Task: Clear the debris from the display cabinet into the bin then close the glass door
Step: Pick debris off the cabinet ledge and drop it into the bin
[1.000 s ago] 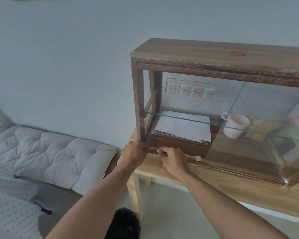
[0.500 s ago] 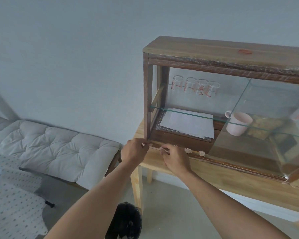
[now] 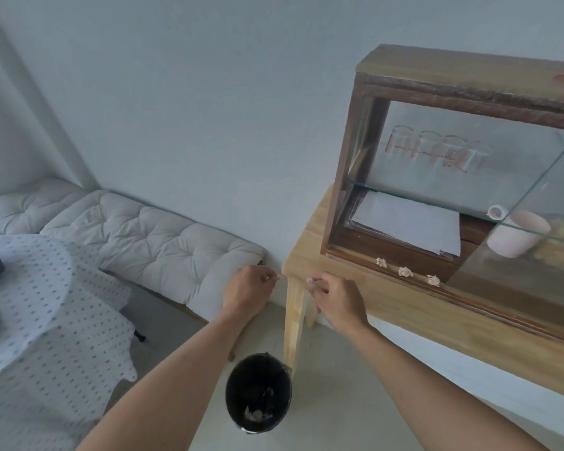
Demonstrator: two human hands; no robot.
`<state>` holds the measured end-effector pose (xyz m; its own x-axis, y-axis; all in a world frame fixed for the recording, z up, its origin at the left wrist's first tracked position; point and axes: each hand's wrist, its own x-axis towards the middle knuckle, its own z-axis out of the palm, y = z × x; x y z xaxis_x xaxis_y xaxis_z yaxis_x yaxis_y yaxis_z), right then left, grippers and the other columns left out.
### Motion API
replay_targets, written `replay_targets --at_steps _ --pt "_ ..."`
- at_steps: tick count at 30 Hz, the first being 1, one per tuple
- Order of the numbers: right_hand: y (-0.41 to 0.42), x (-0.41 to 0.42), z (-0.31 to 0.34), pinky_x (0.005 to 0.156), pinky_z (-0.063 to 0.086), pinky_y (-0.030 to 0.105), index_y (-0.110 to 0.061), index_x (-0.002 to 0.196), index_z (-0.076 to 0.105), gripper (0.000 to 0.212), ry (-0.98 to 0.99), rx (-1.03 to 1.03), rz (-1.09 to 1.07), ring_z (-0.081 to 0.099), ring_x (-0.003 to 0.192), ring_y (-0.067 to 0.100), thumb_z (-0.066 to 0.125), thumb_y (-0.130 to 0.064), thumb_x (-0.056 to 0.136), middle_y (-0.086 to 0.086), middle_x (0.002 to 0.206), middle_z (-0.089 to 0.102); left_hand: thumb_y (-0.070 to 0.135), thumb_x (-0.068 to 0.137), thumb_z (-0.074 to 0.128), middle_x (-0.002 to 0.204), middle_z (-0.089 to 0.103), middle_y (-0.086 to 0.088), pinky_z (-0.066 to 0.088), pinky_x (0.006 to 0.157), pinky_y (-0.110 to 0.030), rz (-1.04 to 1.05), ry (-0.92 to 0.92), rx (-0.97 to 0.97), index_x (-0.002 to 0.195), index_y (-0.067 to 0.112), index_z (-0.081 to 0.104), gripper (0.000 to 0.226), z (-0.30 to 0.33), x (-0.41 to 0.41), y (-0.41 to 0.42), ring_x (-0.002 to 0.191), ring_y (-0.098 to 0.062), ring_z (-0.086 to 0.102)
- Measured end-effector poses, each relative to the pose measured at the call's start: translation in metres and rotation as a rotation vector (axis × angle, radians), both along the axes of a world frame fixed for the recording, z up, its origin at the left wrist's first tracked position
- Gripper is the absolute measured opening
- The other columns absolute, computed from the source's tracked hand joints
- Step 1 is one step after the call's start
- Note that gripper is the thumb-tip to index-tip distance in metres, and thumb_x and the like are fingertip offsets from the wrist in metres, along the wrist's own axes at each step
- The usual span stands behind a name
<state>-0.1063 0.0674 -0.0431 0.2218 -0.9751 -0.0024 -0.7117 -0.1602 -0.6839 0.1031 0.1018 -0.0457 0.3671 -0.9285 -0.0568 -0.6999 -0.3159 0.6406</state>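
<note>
The wooden display cabinet (image 3: 349, 164) stands on a light wood table, its glass door (image 3: 534, 229) slid to the right so the left side is uncovered. Three crumpled paper bits (image 3: 405, 272) lie along the cabinet's front bottom rail. My left hand (image 3: 246, 292) is pinched on a small pale bit, off the table's left corner. My right hand (image 3: 337, 299) pinches another pale bit at the table's front edge. Both hands hover above the black bin (image 3: 258, 393) on the floor, which holds some scraps.
Inside the cabinet are several glass beakers (image 3: 437, 151) on the glass shelf, white papers (image 3: 407, 222) and a pink mug (image 3: 515, 237) below. A white tufted cushion bench (image 3: 150, 236) runs along the wall at left. A dotted cloth (image 3: 46, 314) covers something at lower left.
Both hands have come away from the cabinet's bottom rail, down and left past the table corner, each pinching a bit. The view swung left and down, showing the whole bin.
</note>
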Motion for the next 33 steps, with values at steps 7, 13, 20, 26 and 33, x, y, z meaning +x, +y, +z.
replay_targets --at_steps 7,13,20,26,33 --pt "0.021 0.040 -0.047 0.077 0.061 0.036 -0.033 0.116 0.078 0.025 0.042 0.115 0.122 0.072 0.068 0.013 0.065 -0.048 0.101 -0.005 0.059 0.073 0.043 0.099 0.069 0.085 0.075 0.013 0.057 0.071 -0.034 0.147 0.064 0.105 0.100 0.037 0.082 0.014 -0.042 0.038 0.052 0.085 -0.019 0.071" --pt "0.031 0.062 -0.120 0.072 0.051 0.029 -0.037 0.116 0.078 0.027 0.158 0.200 0.204 0.069 0.070 0.008 0.064 -0.053 0.100 -0.013 0.065 0.071 0.033 0.101 0.065 0.092 0.078 0.003 0.063 0.082 -0.044 0.259 0.133 0.261 0.100 0.034 0.082 0.017 -0.111 0.060 0.092 0.087 -0.027 0.073" --pt "0.028 0.084 -0.239 0.075 0.054 0.034 -0.041 0.115 0.077 0.023 0.297 0.285 0.291 0.071 0.084 0.019 0.064 -0.053 0.101 -0.014 0.073 0.069 0.038 0.100 0.065 0.093 0.076 0.005 0.061 0.082 -0.039 0.337 0.176 0.398 0.098 0.034 0.079 0.015 -0.233 0.075 0.102 0.091 -0.028 0.071" --pt "0.022 0.096 -0.343 0.068 0.046 0.032 -0.040 0.118 0.076 0.025 0.385 0.331 0.350 0.064 0.076 0.016 0.061 -0.052 0.102 -0.014 0.067 0.064 0.034 0.099 0.062 0.092 0.076 0.006 0.060 0.080 -0.038 0.356 0.199 0.493 0.100 0.034 0.080 0.018 -0.338 0.071 0.098 0.089 -0.026 0.071" --pt "0.020 0.098 -0.406 0.083 0.054 0.035 -0.038 0.138 0.069 0.040 0.425 0.435 0.395 0.072 0.097 0.021 0.062 -0.052 0.101 -0.016 0.075 0.060 0.031 0.100 0.060 0.105 0.077 0.002 0.060 0.088 -0.042 0.332 0.247 0.559 0.135 0.040 0.071 0.038 -0.399 0.062 0.097 0.101 -0.028 0.071"
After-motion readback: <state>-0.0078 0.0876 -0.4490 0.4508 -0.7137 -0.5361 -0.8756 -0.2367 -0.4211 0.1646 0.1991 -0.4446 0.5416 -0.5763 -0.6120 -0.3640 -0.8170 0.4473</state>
